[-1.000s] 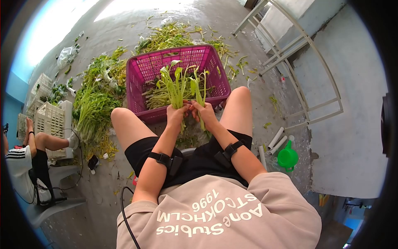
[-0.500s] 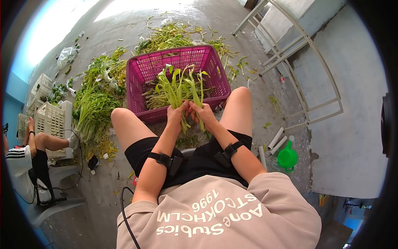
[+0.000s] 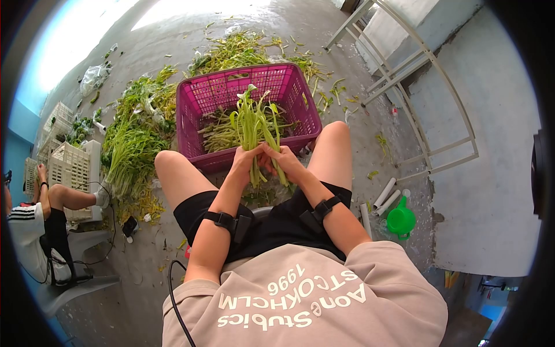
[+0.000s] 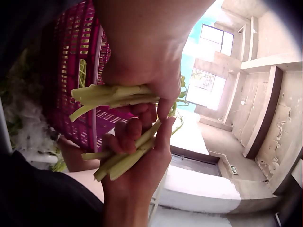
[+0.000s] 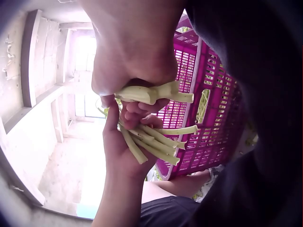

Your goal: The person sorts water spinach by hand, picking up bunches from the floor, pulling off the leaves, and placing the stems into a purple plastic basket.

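My left hand [image 3: 247,157] grips a bunch of pale green leafy stalks [image 3: 247,118], cut ends down and tops upright. Right beside it, my right hand [image 3: 284,162] holds a second, smaller bunch [image 3: 273,128]. Both bunches overlap at their tops in the head view, and the two hands meet at the thumbs. From the left wrist, the cut ends of the left bunch [image 4: 106,96] stick out above those of the right bunch [image 4: 128,163]. In the right wrist view, several thin cut ends [image 5: 158,144] fan out of my left palm. The stalks' tops are mostly hidden in both wrist views.
A purple crate [image 3: 193,151] with trimmed stalks [image 3: 219,136] inside stands just beyond my knees. Heaps of greens [image 3: 130,156] lie left of it and behind it. A green plastic vessel [image 3: 401,218] and a metal frame [image 3: 425,107] are on the right. Another person [image 3: 29,231] sits at far left.
The two bunches, apart a second ago, have come together, the left one shifting right. The hands are now closer to each other. The crate has not moved.
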Action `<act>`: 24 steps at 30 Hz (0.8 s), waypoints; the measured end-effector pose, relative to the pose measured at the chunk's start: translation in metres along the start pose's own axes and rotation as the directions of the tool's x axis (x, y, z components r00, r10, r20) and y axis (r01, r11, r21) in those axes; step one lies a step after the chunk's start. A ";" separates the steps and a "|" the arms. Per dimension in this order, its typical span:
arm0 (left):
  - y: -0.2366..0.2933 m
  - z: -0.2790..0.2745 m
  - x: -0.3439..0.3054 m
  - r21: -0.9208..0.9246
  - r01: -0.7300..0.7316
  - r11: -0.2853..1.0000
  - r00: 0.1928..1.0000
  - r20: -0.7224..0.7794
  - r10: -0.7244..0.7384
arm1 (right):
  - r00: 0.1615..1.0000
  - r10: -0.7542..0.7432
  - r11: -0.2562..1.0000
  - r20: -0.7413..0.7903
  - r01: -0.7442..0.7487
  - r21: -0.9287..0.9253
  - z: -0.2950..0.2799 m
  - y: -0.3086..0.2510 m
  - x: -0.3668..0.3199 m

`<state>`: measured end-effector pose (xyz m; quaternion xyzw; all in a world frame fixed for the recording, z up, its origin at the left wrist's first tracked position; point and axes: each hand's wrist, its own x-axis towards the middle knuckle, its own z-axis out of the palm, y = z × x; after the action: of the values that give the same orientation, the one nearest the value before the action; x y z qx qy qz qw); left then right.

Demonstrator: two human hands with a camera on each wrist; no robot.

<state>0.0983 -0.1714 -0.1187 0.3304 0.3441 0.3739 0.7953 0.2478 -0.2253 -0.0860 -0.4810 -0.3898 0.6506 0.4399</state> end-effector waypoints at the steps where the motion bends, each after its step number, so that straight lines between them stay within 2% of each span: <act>1: 0.000 0.000 0.001 0.035 -0.022 0.999 0.999 -0.025 0.023 | 1.000 0.002 1.000 0.003 -0.002 0.008 -0.001 0.002 0.001; 8: 0.000 0.004 -0.002 -0.002 -0.053 0.999 0.999 0.006 0.053 | 1.000 0.018 0.999 -0.012 -0.018 0.036 -0.004 0.009 0.005; 14: -0.001 0.003 -0.001 0.017 -0.046 0.999 0.999 -0.015 0.046 | 1.000 -0.003 1.000 -0.027 0.004 0.021 -0.001 0.005 0.003; 16: -0.002 -0.001 0.003 0.077 -0.021 0.997 1.000 -0.011 0.022 | 0.999 0.038 0.999 0.002 -0.038 0.004 -0.003 0.006 0.002; 20: 0.001 0.003 0.000 0.093 -0.061 0.994 0.998 -0.010 0.062 | 0.999 0.036 0.999 0.009 -0.036 0.023 -0.003 0.004 0.003; 22: 0.005 0.010 -0.004 0.034 -0.099 0.995 0.984 -0.147 0.102 | 0.995 0.093 0.991 -0.020 -0.091 0.101 -0.001 0.001 0.001; 23: 0.006 0.009 -0.004 0.035 -0.097 0.995 0.984 -0.146 0.101 | 0.995 0.094 0.991 -0.021 -0.091 0.103 -0.001 0.001 0.000; 24: 0.009 0.007 -0.004 0.054 -0.139 0.989 0.962 -0.231 0.148 | 0.994 0.106 0.990 -0.033 -0.102 0.097 -0.001 0.001 0.001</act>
<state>0.0993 -0.1720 -0.1069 0.3227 0.4175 0.4605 0.7138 0.2488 -0.2248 -0.0872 -0.4915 -0.3242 0.6811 0.4352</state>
